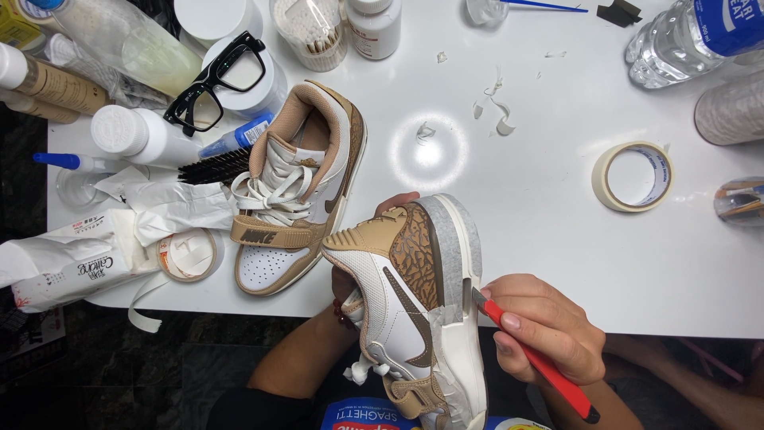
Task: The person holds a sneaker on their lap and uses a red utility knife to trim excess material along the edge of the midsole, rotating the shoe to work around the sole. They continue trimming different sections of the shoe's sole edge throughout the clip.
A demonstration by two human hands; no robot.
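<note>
A person's left hand (360, 263), mostly hidden behind it, grips a tan-and-white sneaker (414, 306) at the table's near edge, on its side, heel far, toe near, long axis running near to far, its sole wrapped in pale tape. The right hand (541, 326) is closed around a red craft knife (535, 356), blade tip touching the taped sole. The matching sneaker (298, 187) rests on the white table (541, 207) just to the left, toe near. A roll of masking tape (633, 176) lies flat at right; a clear water bottle (696, 40) with a blue label lies far right; a white pouch (76, 259) sits at left.
</note>
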